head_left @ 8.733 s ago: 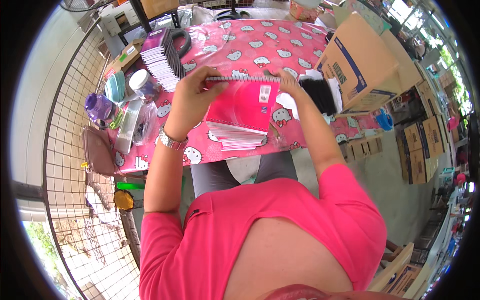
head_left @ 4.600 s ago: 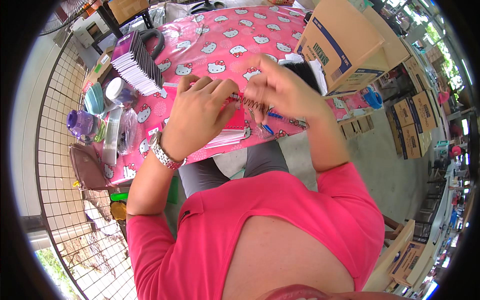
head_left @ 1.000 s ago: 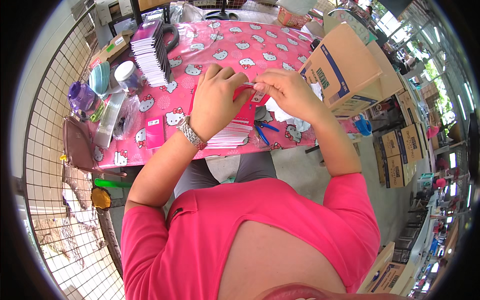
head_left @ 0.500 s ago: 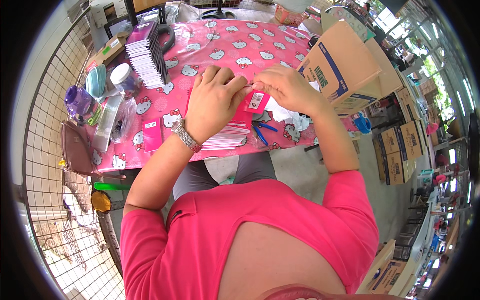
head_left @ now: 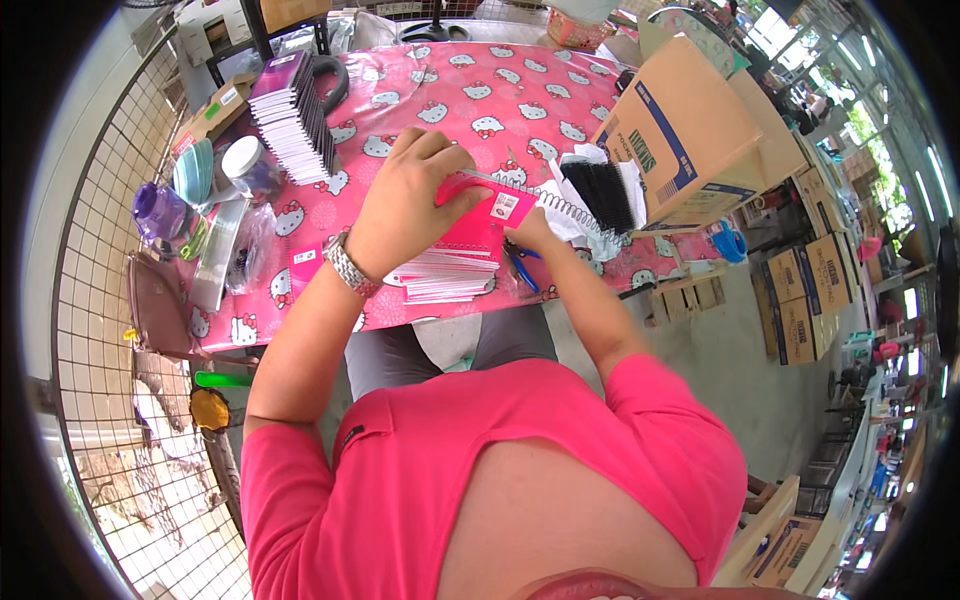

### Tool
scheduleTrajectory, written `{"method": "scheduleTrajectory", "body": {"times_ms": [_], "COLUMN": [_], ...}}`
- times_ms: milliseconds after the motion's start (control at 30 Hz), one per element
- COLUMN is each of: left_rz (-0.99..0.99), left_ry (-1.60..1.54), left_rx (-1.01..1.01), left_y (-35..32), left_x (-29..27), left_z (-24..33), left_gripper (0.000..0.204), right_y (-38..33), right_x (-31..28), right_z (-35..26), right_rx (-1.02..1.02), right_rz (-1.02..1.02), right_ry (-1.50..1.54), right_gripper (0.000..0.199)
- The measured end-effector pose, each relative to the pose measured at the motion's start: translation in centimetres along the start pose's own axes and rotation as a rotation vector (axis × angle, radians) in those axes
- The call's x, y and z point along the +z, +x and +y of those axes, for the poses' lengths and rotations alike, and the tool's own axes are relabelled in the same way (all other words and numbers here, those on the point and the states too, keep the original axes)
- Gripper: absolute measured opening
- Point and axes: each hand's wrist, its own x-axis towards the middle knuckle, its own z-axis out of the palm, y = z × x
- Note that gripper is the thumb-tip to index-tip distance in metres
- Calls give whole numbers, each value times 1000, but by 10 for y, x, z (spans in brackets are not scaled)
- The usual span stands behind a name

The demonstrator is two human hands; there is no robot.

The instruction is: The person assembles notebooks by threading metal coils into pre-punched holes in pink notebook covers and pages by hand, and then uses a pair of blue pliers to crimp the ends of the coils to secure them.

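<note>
Here the left hand (head_left: 405, 205) clamps the pink notebook (head_left: 480, 215) flat atop the paper stack (head_left: 440, 280), steadying it; at its three o'clock, the right hand (head_left: 530, 232) pinches closed near the wire spiral (head_left: 565, 205), blue pliers (head_left: 520, 265) beneath.

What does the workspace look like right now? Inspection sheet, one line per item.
Surface: table under a pink cartoon-cat cloth.
Job's things: pink notebook on a stack of booklets; wire spiral at its right edge.
Clutter: blue-handled pliers, black combs, row of bound notebooks, jar, cardboard box.
Grippers: left hand presses the notebook; right hand at the notebook's edge.
Cables: nothing seen.
Surroundings: wire fence, stacked cartons.
</note>
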Motion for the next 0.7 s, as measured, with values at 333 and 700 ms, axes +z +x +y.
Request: {"method": "scheduleTrajectory", "body": {"times_ms": [333, 700], "left_rz": [-21, -51], "left_ry": [-19, 11], "left_rx": [-79, -139], "left_y": [-8, -12], "left_x": [-5, -26], "left_z": [-5, -24], "left_gripper": [26, 29], "right_y": [-57, -31], "right_x": [-292, -301], "right_z": [-130, -147], "right_rx": [-722, -920], "right_rz": [-491, -679], "right_ry": [1088, 1486], "right_gripper": [61, 54]}}
